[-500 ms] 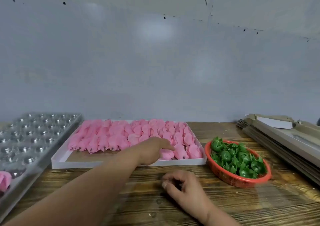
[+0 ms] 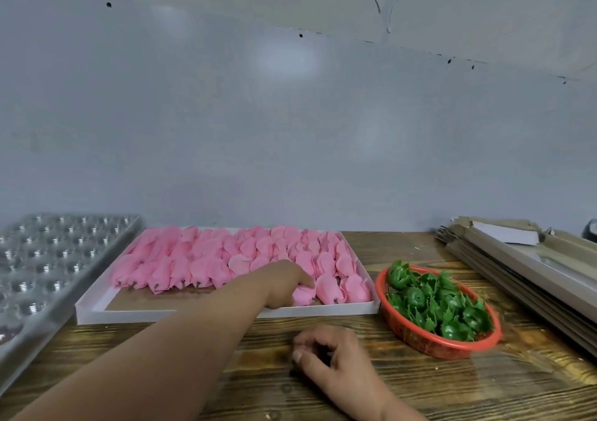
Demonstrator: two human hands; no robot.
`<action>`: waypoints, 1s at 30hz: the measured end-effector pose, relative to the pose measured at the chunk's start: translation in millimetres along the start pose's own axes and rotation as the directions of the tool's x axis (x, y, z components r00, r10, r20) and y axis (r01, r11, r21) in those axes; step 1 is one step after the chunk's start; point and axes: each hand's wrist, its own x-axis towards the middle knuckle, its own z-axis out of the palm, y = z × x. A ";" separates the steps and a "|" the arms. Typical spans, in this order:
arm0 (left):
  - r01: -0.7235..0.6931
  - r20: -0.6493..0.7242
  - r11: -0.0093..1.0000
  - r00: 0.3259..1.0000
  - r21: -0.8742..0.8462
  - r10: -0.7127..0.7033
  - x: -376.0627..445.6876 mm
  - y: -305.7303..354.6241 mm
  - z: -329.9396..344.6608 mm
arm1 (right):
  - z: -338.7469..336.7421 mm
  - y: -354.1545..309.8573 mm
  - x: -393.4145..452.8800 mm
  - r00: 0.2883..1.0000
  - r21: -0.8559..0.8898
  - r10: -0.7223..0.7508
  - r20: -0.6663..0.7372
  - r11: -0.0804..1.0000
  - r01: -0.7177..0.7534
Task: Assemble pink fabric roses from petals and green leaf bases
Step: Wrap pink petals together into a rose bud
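Nearest the camera, the right hand (image 2: pixel 336 357) rests on the wooden worktop (image 2: pixel 484 385), its fingers loosely curled toward the thumb; whether anything sits between them cannot be told. Just beyond it, the left arm reaches diagonally across from the lower left, and the left hand (image 2: pixel 284 283) lies over the front edge of a shallow white tray (image 2: pixel 97 312), its fingers bent down onto one pink petal bud (image 2: pixel 303 295) in the front row, gripping it.

That bud is a soft, rolled cone of pale pink fabric lying on its side, just beside two more like it to the right. To the right of the tray, near the right hand, a red plastic basket (image 2: pixel 420 343) holds a heap of glossy green leaf bases (image 2: pixel 436 304), each a rounded cup with jagged leaf points.

Farther back, the tray is packed with rows of pink petal buds (image 2: pixel 200 259), overlapping, with small dark stem tips showing along the front row on the brown cardboard liner. At the left stands a clear plastic blister tray (image 2: pixel 48 259) with round wells; at the right, a stack of flat cardboard pieces (image 2: pixel 523 265). A grey wall (image 2: pixel 290 130) rises behind.
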 end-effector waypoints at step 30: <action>-0.245 -0.356 0.896 0.928 -0.371 0.106 -87.7 33.8 11.2 | -6.8 3.9 -1.2 0.915 0.137 -0.034 -0.402 0.986 0.097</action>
